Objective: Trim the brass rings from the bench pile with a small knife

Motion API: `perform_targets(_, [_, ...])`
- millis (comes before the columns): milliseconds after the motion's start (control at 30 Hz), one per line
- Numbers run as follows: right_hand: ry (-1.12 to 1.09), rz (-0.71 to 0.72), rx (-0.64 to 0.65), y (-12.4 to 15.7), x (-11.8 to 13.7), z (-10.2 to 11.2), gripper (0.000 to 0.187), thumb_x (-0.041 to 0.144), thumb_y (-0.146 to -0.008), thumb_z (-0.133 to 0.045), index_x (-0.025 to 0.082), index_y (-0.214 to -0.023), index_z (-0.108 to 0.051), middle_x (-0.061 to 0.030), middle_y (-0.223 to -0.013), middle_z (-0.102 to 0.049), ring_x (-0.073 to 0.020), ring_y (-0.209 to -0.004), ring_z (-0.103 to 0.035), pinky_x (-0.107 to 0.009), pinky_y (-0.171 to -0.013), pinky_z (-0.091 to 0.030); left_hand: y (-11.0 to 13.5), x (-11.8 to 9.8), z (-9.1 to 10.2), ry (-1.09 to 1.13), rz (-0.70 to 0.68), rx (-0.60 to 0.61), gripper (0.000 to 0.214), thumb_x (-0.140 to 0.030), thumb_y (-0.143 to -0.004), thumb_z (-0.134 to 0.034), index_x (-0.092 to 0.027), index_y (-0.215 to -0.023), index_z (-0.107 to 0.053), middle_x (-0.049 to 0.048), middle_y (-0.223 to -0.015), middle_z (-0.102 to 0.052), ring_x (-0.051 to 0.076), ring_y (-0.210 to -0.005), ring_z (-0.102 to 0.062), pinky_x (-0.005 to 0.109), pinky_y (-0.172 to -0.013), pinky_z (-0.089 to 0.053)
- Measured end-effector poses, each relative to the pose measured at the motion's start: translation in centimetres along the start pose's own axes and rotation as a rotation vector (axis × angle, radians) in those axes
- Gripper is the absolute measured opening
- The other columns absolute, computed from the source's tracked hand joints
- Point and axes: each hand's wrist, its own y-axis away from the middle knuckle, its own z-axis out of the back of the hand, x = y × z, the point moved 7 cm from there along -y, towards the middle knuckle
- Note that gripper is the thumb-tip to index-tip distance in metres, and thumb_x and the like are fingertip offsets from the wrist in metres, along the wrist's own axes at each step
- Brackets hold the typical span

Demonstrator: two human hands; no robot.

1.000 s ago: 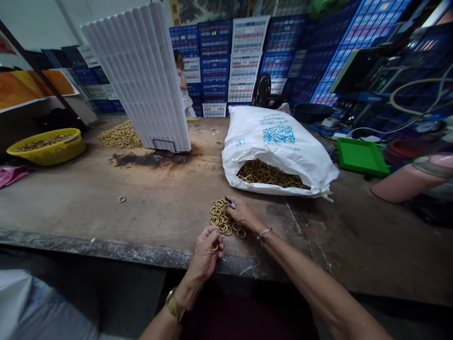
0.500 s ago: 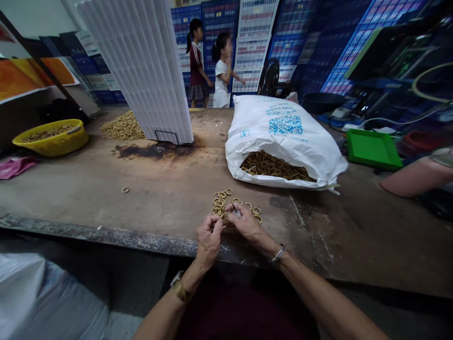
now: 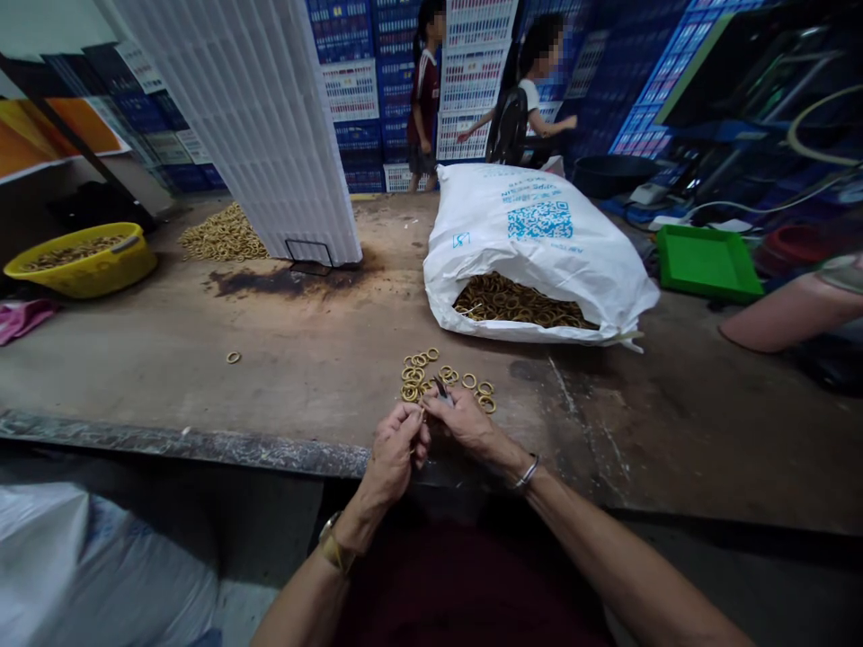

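Observation:
My left hand [image 3: 396,445] is closed near the table's front edge, its fingertips pinching a brass-coloured ring that is mostly hidden by the fingers. Close against it, my right hand [image 3: 472,424] grips a small dark-tipped bladed tool [image 3: 440,388], whose exact kind I cannot make out. The fingertips of both hands meet or nearly meet. Just beyond them lies a loose cluster of brass-coloured rings [image 3: 413,374] on the wooden table [image 3: 324,359]. One single ring [image 3: 233,358] lies apart to the left.
Behind the cluster, a white sack [image 3: 539,261] lies with its torn mouth showing many rings. A white ribbed panel [image 3: 270,135] stands by a ring heap [image 3: 222,235]. A yellow basin [image 3: 87,270] is left, a green tray [image 3: 707,262] right. Two people pass behind the table.
My left hand has turned and drawn slightly back from the ring cluster, with its fingers curled more. The people in the background have moved to the right. The view has shifted a little.

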Motion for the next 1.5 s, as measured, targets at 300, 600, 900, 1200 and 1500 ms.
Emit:
perform_targets(300, [0.513,0.311,0.012,1.4,2.0,0.2,0.013,0.020,-0.076,-0.045,0.018,-0.065,-0.052,0.0027,-0.057,-0.048,-0.0095,-0.053,-0.041,-0.020,-0.053,-0.029,-0.1,-0.2,0.5,-0.074,-0.066,-0.039,0.034,-0.050,-0.074,-0.058,-0.018,-0.078,-0.046,-0.0059,-0.059,-0.049,0.003,-0.042,-0.039,0.015,-0.039,-0.027])
perform_targets(600, [0.771,0.399,0.033,1.8,1.9,-0.7,0.012,0.010,-0.069,-0.043,0.018,-0.066,-0.051,0.0023,-0.055,-0.050,-0.0097,-0.051,-0.040,-0.021,-0.051,-0.024,0.0,-0.8,1.0,-0.238,-0.121,-0.119,0.040,-0.056,-0.072,-0.057,-0.017,-0.074,-0.046,-0.0059,-0.056,-0.048,0.003,-0.041,-0.039,0.015,-0.038,-0.028])
perform_targets(900, [0.825,0.403,0.001,2.1,2.7,-0.8,0.013,0.011,-0.072,-0.044,0.018,-0.065,-0.051,0.0010,-0.057,-0.051,-0.0100,-0.052,-0.039,-0.021,-0.051,-0.022,0.2,-1.0,1.2,-0.255,-0.140,-0.142,0.041,-0.057,-0.072,-0.056,-0.017,-0.073,-0.046,-0.0053,-0.055,-0.049,0.004,-0.041,-0.039,0.015,-0.038,-0.029])
perform_targets(1200, [0.924,0.278,0.031,0.8,1.3,-0.1,0.013,0.013,-0.072,-0.044,0.018,-0.069,-0.056,-0.0011,-0.060,-0.057,-0.0109,-0.053,-0.043,-0.022,-0.052,-0.024,1.2,-1.2,0.8,-0.211,-0.144,-0.101,0.039,-0.053,-0.074,-0.057,-0.017,-0.068,-0.045,-0.0058,-0.053,-0.047,0.003,-0.040,-0.038,0.015,-0.038,-0.029])
perform_targets(1500, [1.029,0.227,-0.298,-3.8,2.6,5.9,0.019,0.022,-0.080,-0.041,0.018,-0.083,-0.059,-0.0028,-0.065,-0.059,-0.0137,-0.057,-0.048,-0.024,-0.054,-0.027,1.7,-1.1,-0.3,0.260,0.018,-0.003,0.028,-0.037,-0.073,-0.063,-0.016,-0.072,-0.046,0.0017,-0.075,-0.058,0.006,-0.049,-0.046,0.017,-0.038,-0.032])
